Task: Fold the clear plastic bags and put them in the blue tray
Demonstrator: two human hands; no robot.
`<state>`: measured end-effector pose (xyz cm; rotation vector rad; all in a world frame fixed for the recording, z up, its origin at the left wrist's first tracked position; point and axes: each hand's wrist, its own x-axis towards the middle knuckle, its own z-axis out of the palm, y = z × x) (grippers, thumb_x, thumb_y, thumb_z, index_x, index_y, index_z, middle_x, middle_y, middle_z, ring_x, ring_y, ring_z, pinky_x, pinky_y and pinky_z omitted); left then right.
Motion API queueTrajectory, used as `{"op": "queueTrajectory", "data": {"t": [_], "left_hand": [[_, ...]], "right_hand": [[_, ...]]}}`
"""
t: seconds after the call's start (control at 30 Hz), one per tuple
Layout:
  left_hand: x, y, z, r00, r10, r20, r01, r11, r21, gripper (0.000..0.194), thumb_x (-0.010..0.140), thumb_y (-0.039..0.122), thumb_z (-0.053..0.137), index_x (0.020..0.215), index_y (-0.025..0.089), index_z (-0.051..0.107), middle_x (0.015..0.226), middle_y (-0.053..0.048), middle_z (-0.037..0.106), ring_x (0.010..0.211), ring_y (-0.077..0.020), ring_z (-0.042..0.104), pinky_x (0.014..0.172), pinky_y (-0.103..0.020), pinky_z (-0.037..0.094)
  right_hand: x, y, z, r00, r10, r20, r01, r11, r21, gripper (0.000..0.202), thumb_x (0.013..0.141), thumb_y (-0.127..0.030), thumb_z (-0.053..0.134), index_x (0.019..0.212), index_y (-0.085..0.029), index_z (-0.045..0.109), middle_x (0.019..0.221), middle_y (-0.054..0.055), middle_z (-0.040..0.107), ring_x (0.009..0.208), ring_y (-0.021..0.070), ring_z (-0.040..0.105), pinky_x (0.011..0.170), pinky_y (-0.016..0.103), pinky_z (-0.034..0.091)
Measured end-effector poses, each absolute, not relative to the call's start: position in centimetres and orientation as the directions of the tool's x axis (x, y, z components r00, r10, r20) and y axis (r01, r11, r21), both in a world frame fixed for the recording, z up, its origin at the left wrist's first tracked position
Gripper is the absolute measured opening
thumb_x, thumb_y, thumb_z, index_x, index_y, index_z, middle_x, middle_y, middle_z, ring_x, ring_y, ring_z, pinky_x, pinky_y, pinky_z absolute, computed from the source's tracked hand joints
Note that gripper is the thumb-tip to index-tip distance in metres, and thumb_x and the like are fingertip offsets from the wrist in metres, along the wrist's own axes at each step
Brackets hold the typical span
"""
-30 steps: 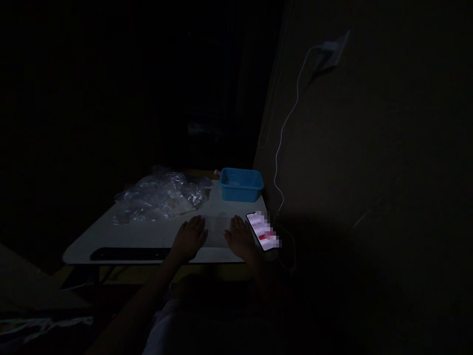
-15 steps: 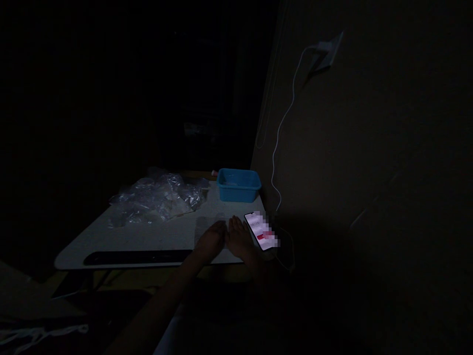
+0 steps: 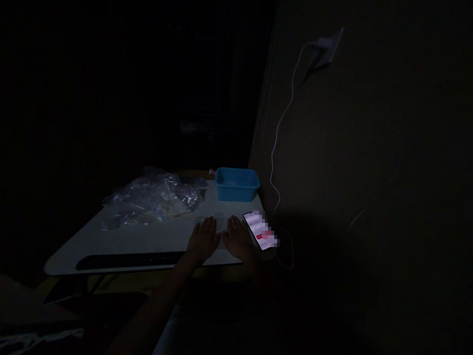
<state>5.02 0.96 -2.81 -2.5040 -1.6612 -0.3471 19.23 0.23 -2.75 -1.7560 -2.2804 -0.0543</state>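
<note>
In dim light, my left hand (image 3: pixel 203 240) lies flat near the front of the white table (image 3: pixel 148 240), palm down with its fingers stretched forward. Beside it my right hand (image 3: pixel 235 238) rests the same way, the two thumbs close together. Under and between the hands is a thin see-through sheet (image 3: pixel 220 224), perhaps plastic film; most of it is covered and its kind is hard to make out. Just right of my right hand a lit phone (image 3: pixel 254 224) lies on the table, part of its screen blurred out.
Crumpled clear plastic bags (image 3: pixel 155 199) spread over the table's back left. A blue plastic basket (image 3: pixel 237 194) stands at the back right. A white cable (image 3: pixel 275 143) hangs from a wall socket (image 3: pixel 328 49) on the right. A dark slot (image 3: pixel 129 260) runs along the front edge.
My left hand has shifted left and flattened, its fingers now stretched out. My right hand stays nearly in place. The view has moved slightly.
</note>
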Motion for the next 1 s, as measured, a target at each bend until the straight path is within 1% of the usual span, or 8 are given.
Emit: {"op": "queueTrajectory", "data": {"t": [0.13,0.33,0.67,0.87,0.93,1.0], "left_hand": [[5.04,1.07,-2.87,0.369,0.9,0.233,0.923,-0.383,0.019,0.053,0.086,0.036,0.027,0.128,0.005,0.035,0.135,-0.016,0.032,0.125,-0.0269,0.028,0.1,-0.044,0.022],[4.96,1.1,-3.09,0.382,0.885,0.268,0.918,-0.397,0.005,0.053,0.085,0.036,0.026,0.127,0.005,0.037,0.135,-0.017,0.033,0.125,-0.0268,0.028,0.1,-0.044,0.022],[4.85,1.22,-3.39,0.386,0.873,0.297,0.911,-0.411,0.026,0.052,0.085,0.036,0.028,0.126,0.007,0.038,0.134,-0.016,0.035,0.125,-0.0275,0.028,0.099,-0.044,0.023],[4.92,1.02,-3.17,0.375,0.875,0.308,0.916,-0.4,0.021,0.055,0.085,0.037,0.026,0.127,0.002,0.035,0.135,-0.019,0.031,0.126,-0.0278,0.026,0.099,-0.042,0.023],[4.85,0.87,-3.1,0.344,0.876,0.337,0.929,-0.37,0.014,0.055,0.086,0.037,0.024,0.125,0.002,0.037,0.134,-0.02,0.033,0.126,-0.0281,0.026,0.099,-0.042,0.024],[4.64,0.77,-3.09,0.284,0.885,0.368,0.951,-0.309,0.008,0.054,0.086,0.037,0.022,0.123,0.002,0.04,0.131,-0.021,0.038,0.124,-0.0299,0.028,0.097,-0.045,0.025]], "right_hand": [[19.24,0.2,-2.69,-0.232,0.949,0.215,0.954,0.265,-0.14,0.057,0.087,-0.038,0.024,0.131,-0.003,0.029,0.138,0.015,0.024,0.128,0.0226,0.018,0.104,0.04,0.011],[19.21,0.09,-2.56,-0.231,0.946,0.226,0.956,0.265,-0.13,0.056,0.087,-0.039,0.025,0.13,-0.004,0.03,0.138,0.015,0.025,0.129,0.0222,0.018,0.103,0.04,0.013],[19.16,0.0,-2.45,-0.226,0.949,0.22,0.961,0.254,-0.109,0.056,0.087,-0.039,0.023,0.13,-0.004,0.03,0.138,0.015,0.025,0.129,0.0223,0.018,0.104,0.04,0.012],[19.12,-0.13,-2.48,-0.217,0.947,0.238,0.963,0.248,-0.109,0.056,0.087,-0.04,0.023,0.13,-0.005,0.031,0.138,0.015,0.026,0.128,0.022,0.019,0.104,0.039,0.012],[19.13,-0.22,-2.52,-0.208,0.946,0.249,0.965,0.24,-0.106,0.056,0.087,-0.04,0.022,0.13,-0.005,0.032,0.138,0.015,0.027,0.128,0.022,0.02,0.104,0.039,0.012],[19.16,-0.29,-2.53,-0.205,0.942,0.265,0.966,0.239,-0.101,0.055,0.088,-0.039,0.023,0.13,-0.005,0.031,0.137,0.014,0.027,0.128,0.0216,0.02,0.104,0.039,0.011]]}}
